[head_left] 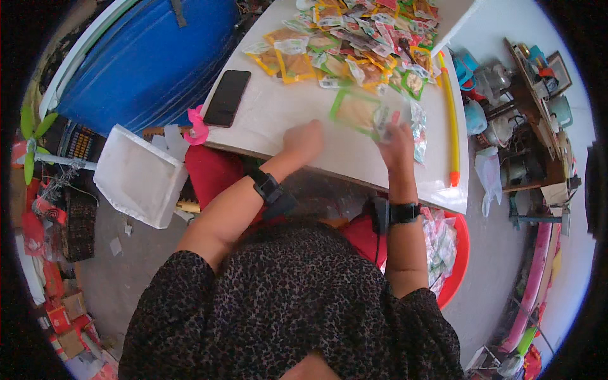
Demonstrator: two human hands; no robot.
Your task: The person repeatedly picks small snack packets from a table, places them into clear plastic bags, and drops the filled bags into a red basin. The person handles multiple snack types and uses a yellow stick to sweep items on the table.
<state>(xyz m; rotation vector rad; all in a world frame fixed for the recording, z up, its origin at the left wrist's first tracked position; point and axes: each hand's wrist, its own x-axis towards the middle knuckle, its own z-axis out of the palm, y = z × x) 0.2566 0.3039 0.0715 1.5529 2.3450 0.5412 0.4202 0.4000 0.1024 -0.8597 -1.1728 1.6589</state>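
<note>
My right hand (398,142) grips one end of a clear and green food packet (357,113), blurred, above the white table (275,109). My left hand (305,141) is curled over the table's near edge; it is blurred, and whether its fingers hold anything cannot be told. Beyond both hands lies a heap of small food packets (332,42) with yellow, green and red borders. A flattened clear and silvery plastic packet (418,133) lies just right of my right hand.
A black smartphone (227,98) lies at the table's left, a yellow tube with orange ends (451,123) at its right. Below the right edge stands a red basin (460,251) of plastic packets. A white foam tray (140,175) and a blue barrel (152,61) are at the left.
</note>
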